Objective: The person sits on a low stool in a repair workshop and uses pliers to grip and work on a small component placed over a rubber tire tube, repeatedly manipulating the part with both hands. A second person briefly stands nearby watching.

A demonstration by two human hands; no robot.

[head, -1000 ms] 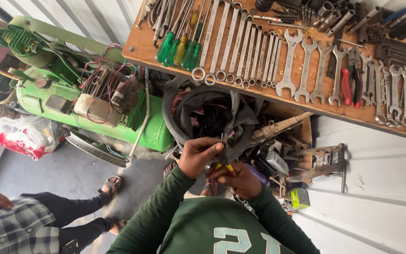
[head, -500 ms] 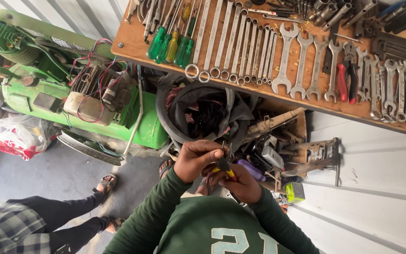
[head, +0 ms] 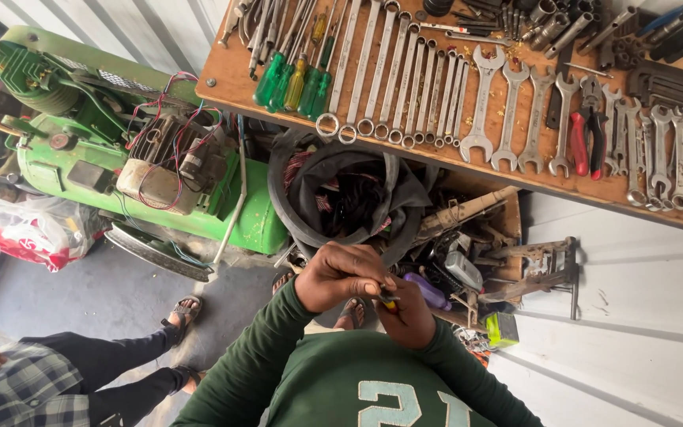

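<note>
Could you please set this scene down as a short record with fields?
Left hand: closed on a small yellow-tipped tool
Right hand: against the left, gripping the same tool
Above the hands: black rubber tyre stuffed with dark cloth
Wooden tool board: rows of spanners, green-handled screwdrivers
Left side: green machine with loose wires
Bottom left: another person's sandalled foot

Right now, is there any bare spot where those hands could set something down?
Bare grey floor lies between the green machine and the seated person's sandalled feet. The wooden tool board is packed with wrenches and screwdrivers, bare only at its left edge. Below it, the parts pile is crowded.
</note>
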